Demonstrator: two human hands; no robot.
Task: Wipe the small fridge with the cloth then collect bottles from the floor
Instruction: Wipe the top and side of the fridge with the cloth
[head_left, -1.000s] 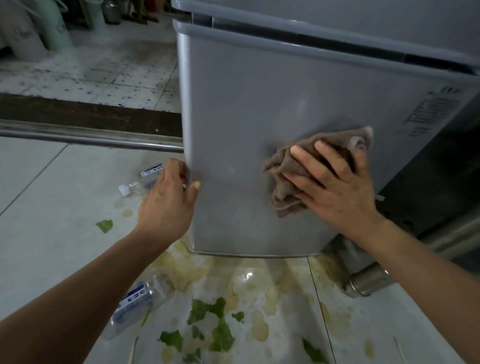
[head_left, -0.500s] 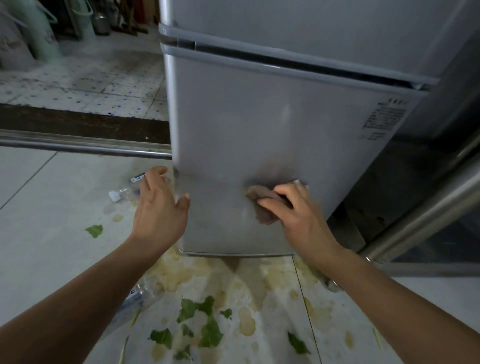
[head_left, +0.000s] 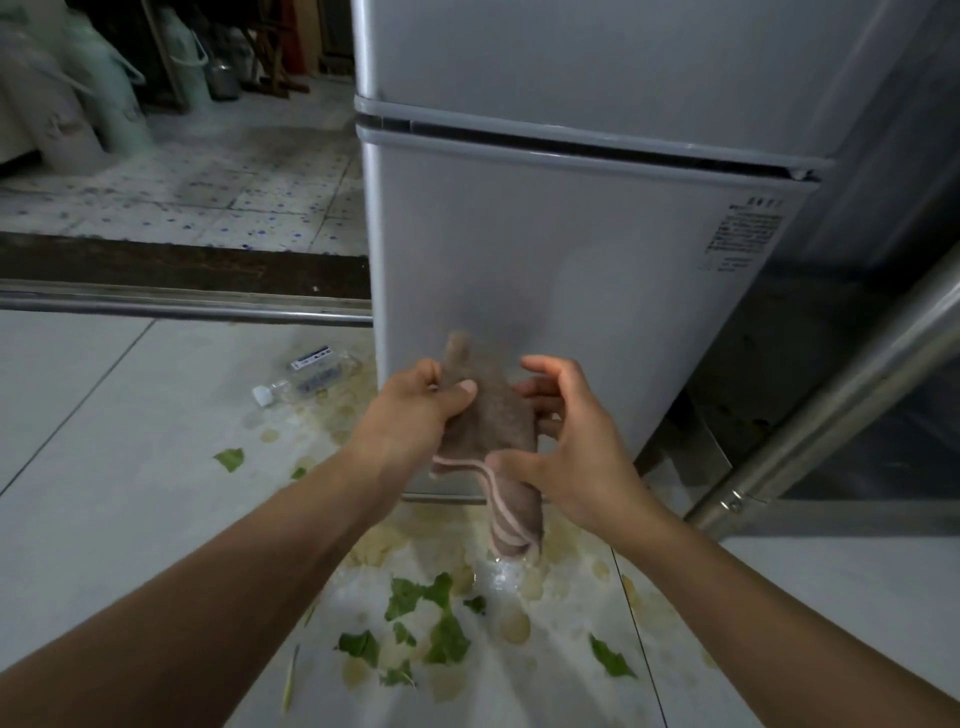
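Observation:
A small grey fridge (head_left: 571, 249) stands upright in front of me, its two doors closed. I hold a brown cloth (head_left: 493, 415) with a pink edge in front of the lower door, off the fridge. My left hand (head_left: 415, 415) grips its upper part between thumb and fingers. My right hand (head_left: 561, 452) pinches its lower edge with the thumb, the other fingers spread loosely behind it. One end of the cloth hangs down between my hands. A clear plastic bottle (head_left: 311, 376) with a white cap lies on the floor left of the fridge.
Green leaf scraps (head_left: 431, 629) and yellowish stains (head_left: 514, 623) cover the pale floor tiles below the fridge. A metal door rail (head_left: 182, 306) crosses the floor at left. A slanted metal pole (head_left: 831, 410) stands right of the fridge. White sacks (head_left: 57, 114) sit at far left.
Both hands left the fridge and came together in front of it. My left hand took hold of the cloth. The view pulled back; the nearer bottle at lower left dropped out of sight.

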